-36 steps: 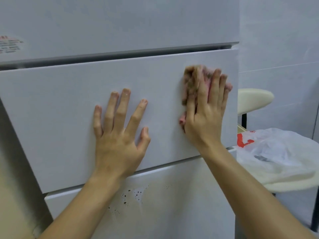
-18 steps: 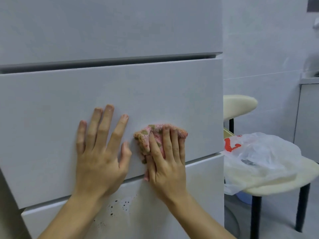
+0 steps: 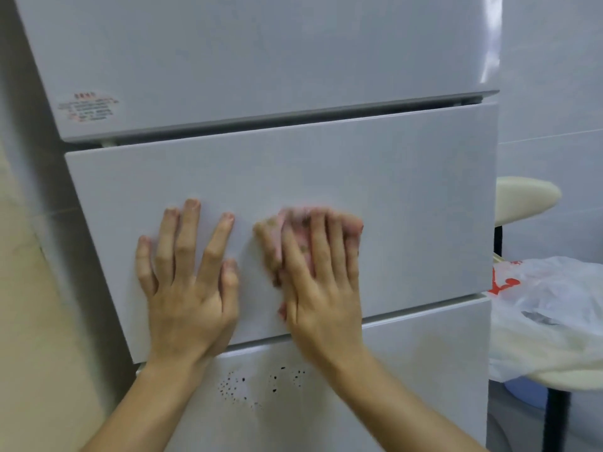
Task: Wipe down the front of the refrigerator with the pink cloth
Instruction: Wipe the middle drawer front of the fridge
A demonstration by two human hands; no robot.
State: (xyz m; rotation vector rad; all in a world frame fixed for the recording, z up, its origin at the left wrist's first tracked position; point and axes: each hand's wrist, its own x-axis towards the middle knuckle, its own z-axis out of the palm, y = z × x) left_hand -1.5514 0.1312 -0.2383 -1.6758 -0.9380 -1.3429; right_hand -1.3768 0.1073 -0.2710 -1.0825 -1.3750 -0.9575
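Observation:
The white refrigerator fills the view, with its middle drawer front point(image 3: 408, 203) between an upper door and a lower panel. My right hand point(image 3: 321, 285) presses the pink cloth point(image 3: 295, 230) flat against the drawer front, fingers straight over it; the cloth shows above and left of the fingers and is blurred by motion. My left hand point(image 3: 187, 275) lies flat on the same drawer front, fingers spread, just left of the cloth and holding nothing.
The lower panel carries a patch of dark specks point(image 3: 257, 383). A sticker point(image 3: 88, 107) sits at the upper door's left. To the right stand cream stools point(image 3: 525, 195), one bearing a white plastic bag point(image 3: 551, 298). A beige wall is at left.
My right hand has carried the cloth from the drawer's upper right down and leftward, next to my left hand. The left hand has stayed pressed on the drawer. The view has shifted.

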